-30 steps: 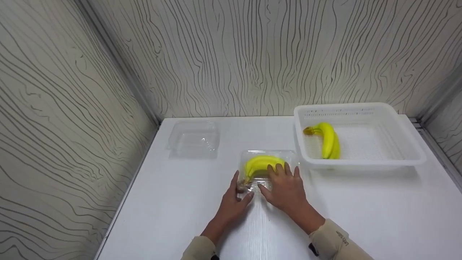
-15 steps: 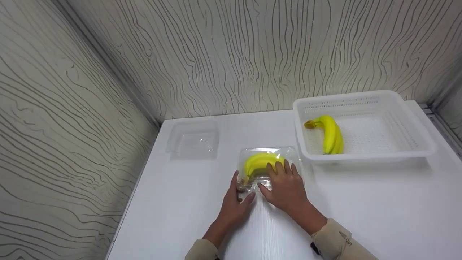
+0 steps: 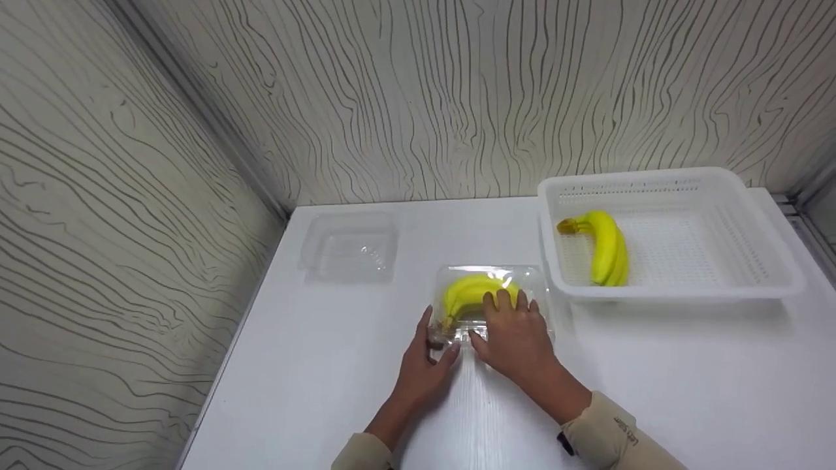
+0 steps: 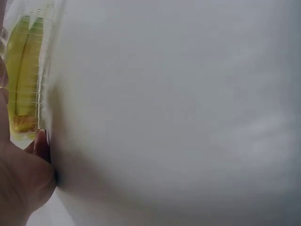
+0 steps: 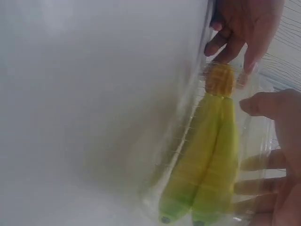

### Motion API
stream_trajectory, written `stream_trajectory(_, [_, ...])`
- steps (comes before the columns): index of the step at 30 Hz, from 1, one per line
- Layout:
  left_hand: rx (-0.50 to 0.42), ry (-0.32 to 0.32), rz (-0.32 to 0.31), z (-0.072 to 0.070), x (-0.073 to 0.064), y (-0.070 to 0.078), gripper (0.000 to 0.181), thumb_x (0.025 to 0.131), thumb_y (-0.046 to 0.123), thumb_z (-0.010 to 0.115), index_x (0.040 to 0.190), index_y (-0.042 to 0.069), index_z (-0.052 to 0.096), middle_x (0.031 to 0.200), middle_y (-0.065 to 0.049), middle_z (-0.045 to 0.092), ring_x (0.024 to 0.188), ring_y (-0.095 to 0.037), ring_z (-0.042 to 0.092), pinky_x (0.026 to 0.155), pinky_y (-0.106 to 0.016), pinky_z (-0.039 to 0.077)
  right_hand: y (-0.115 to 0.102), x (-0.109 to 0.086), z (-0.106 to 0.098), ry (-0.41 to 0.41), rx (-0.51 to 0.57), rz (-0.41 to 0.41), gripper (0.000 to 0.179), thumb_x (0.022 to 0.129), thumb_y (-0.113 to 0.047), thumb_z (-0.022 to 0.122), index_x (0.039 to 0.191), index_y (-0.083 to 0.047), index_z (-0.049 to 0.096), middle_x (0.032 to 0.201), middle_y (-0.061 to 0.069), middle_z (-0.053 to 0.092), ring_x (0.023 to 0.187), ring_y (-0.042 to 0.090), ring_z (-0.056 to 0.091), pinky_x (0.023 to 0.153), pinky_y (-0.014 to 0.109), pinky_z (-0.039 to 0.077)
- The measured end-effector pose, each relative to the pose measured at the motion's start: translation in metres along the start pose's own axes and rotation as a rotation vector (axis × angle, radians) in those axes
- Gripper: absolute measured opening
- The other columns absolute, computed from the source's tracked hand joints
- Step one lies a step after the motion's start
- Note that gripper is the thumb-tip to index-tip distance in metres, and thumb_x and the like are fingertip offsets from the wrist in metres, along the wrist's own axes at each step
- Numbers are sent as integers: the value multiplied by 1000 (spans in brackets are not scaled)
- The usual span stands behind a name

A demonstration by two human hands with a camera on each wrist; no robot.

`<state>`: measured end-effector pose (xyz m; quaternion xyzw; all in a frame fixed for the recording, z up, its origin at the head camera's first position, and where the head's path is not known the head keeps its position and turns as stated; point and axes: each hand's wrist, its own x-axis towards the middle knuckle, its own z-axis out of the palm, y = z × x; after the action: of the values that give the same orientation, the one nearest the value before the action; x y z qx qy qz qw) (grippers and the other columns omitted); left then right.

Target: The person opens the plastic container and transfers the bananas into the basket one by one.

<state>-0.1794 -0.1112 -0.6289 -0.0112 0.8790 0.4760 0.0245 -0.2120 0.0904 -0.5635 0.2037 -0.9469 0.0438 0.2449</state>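
Note:
A clear plastic clamshell box (image 3: 532, 281) with a bunch of yellow bananas (image 3: 473, 288) inside sits on the white table, its lid over the fruit. My left hand (image 3: 421, 365) grips the box's near left corner, thumb at the front and fingers along the side. My right hand (image 3: 519, 343) lies over the right part of the lid, fingertips pressing above the bananas and thumb at the front edge. In the right wrist view, the bananas' brown stem end (image 5: 219, 80) points toward the left hand. The left wrist view catches only part of the left hand (image 4: 23, 176).
Another clear plastic box (image 3: 349, 248) stands at the back left of the table (image 3: 313, 365). A white plastic basket (image 3: 679, 290) at the back right holds another banana bunch (image 3: 607, 248). Wood-patterned panels (image 3: 418, 98) rise behind and at the left.
Both hands stay at the box; the right fingers have shifted slightly over the lid and look a little more bent. The head view has tilted a little.

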Motion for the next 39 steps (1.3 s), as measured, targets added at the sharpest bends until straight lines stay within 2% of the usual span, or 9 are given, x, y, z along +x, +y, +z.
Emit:
stream_trajectory(4, [-7, -27, -12, -4, -3, 1, 89, 99, 49, 71, 171, 32, 22, 122, -4, 69, 103, -11, 61, 80, -27, 53, -4, 5, -7, -54, -23, -20, 71, 75, -50, 91, 120, 2, 74, 101, 20, 69, 83, 42, 72, 63, 48, 61])
stream_trajectory(9, [-13, -62, -7, -5, -3, 2, 88, 99, 50, 70, 171, 34, 21, 123, -4, 68, 102, -11, 60, 80, -28, 53, -8, 13, -15, -102, -79, -108, 58, 79, -36, 88, 120, 2, 74, 97, 20, 72, 64, 31, 66, 58, 43, 57])
stream_trajectory(13, [-29, -67, -15, -4, -2, 4, 88, 100, 50, 70, 171, 35, 21, 126, -3, 67, 106, -11, 61, 82, -28, 54, -12, 19, -15, -74, -153, -219, 48, 78, -23, 86, 119, 0, 75, 91, 21, 76, 63, 28, 68, 55, 39, 56])
stream_trajectory(16, [-27, -73, -36, -2, -3, 5, 89, 99, 52, 70, 171, 36, 19, 129, -2, 67, 110, -11, 61, 84, -28, 55, -16, 20, -13, -40, -202, -267, 52, 73, -20, 87, 119, 0, 75, 76, 14, 74, 62, 26, 68, 53, 37, 55])
stream_trajectory(20, [-27, -76, -40, 0, -3, 6, 90, 99, 52, 70, 172, 33, 20, 129, -2, 67, 112, -11, 61, 84, -28, 55, -22, 18, -11, -50, -206, -264, 61, 68, -19, 90, 123, 1, 74, 61, 4, 66, 58, 25, 64, 57, 39, 57])
stream_trajectory(25, [-35, -79, -9, -1, 1, 6, 91, 99, 51, 70, 172, 30, 21, 128, -4, 67, 110, -12, 62, 82, -28, 55, -27, 19, -12, -82, -211, -245, 65, 69, -19, 91, 128, 3, 73, 62, 4, 66, 63, 28, 68, 67, 44, 63])
stream_trajectory(33, [-51, -76, 11, -4, 3, 2, 86, 101, 49, 68, 171, 27, 23, 126, -5, 69, 110, -13, 63, 84, -31, 55, -31, 20, -11, -85, -241, -253, 62, 71, -17, 89, 128, 2, 73, 57, 2, 61, 59, 26, 66, 67, 46, 63])
stream_trajectory(39, [-39, -96, 31, -8, 3, 0, 87, 101, 50, 68, 171, 26, 23, 126, -6, 67, 109, -14, 61, 84, -31, 54, -28, 22, -12, -62, -229, -285, 67, 66, -17, 93, 126, 4, 74, 54, -2, 57, 53, 20, 58, 69, 43, 61])
